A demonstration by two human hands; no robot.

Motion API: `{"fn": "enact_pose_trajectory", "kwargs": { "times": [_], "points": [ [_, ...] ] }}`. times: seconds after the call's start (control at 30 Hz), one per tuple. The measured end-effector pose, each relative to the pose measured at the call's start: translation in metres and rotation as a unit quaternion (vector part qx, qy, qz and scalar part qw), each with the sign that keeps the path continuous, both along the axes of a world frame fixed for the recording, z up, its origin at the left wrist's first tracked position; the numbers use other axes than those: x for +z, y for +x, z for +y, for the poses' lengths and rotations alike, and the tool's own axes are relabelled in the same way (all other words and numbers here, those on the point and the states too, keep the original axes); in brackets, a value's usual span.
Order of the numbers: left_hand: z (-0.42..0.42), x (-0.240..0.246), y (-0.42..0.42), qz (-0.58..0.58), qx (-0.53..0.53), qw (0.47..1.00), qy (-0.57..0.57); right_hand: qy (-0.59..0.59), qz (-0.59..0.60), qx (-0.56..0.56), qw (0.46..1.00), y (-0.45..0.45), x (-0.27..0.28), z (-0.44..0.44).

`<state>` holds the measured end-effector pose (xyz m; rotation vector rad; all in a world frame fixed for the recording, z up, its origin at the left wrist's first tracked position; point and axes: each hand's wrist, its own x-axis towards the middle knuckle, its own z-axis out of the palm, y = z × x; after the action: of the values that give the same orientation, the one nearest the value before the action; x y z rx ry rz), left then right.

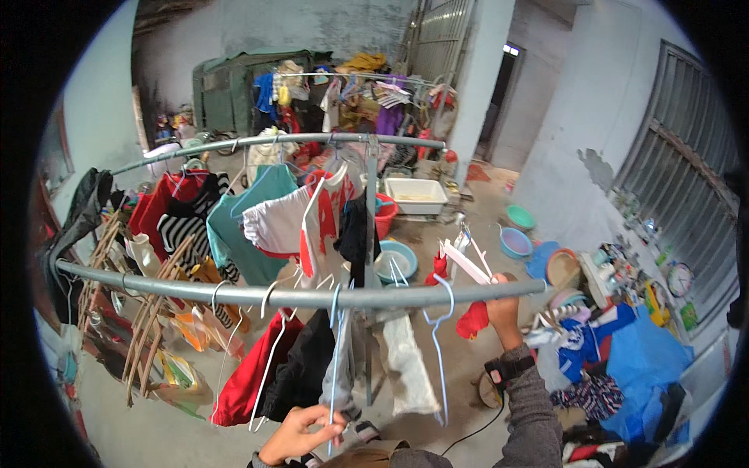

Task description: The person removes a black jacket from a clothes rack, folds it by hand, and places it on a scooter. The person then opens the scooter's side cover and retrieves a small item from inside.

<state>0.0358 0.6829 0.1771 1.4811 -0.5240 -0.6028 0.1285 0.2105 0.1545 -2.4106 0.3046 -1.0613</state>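
Note:
My left hand (pixel 307 430), low in the middle of the view, pinches the blue wire of a clothes hanger (pixel 334 374) that hangs from the near metal rail (pixel 316 296). Behind that rail, near its right end, my right hand (pixel 503 301) grips a pale pink plastic hanger (pixel 466 261); a small red cloth (pixel 472 320) hangs just left of the hand. Another blue wire hanger (pixel 437 345) hangs between my hands, beside a whitish cloth (pixel 409 365). Left of my left hand hang a black garment (pixel 298 365) and a red garment (pixel 257 374).
A farther rail (pixel 281 139) carries more clothes, with a post (pixel 371 205) between the rails. Basins (pixel 516 241) and a white tub (pixel 415 196) stand on the floor. At right lies a heap of clothes with a blue plastic sheet (pixel 643 362). Bundled sticks (pixel 158 316) hang at left.

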Motion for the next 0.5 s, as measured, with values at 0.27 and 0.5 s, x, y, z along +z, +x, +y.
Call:
{"fn": "enact_pose_trajectory", "kwargs": {
  "times": [0.27,0.5],
  "points": [
    [-0.032,0.018,-0.029,0.078,0.149,0.984,0.058,0.041,-0.057,0.041,0.997,0.194,0.035,-0.004],
    [-0.060,0.027,-0.040,0.072,0.202,0.976,0.027,0.049,-0.056,0.013,0.997,0.281,0.067,0.030]
  ]
}}
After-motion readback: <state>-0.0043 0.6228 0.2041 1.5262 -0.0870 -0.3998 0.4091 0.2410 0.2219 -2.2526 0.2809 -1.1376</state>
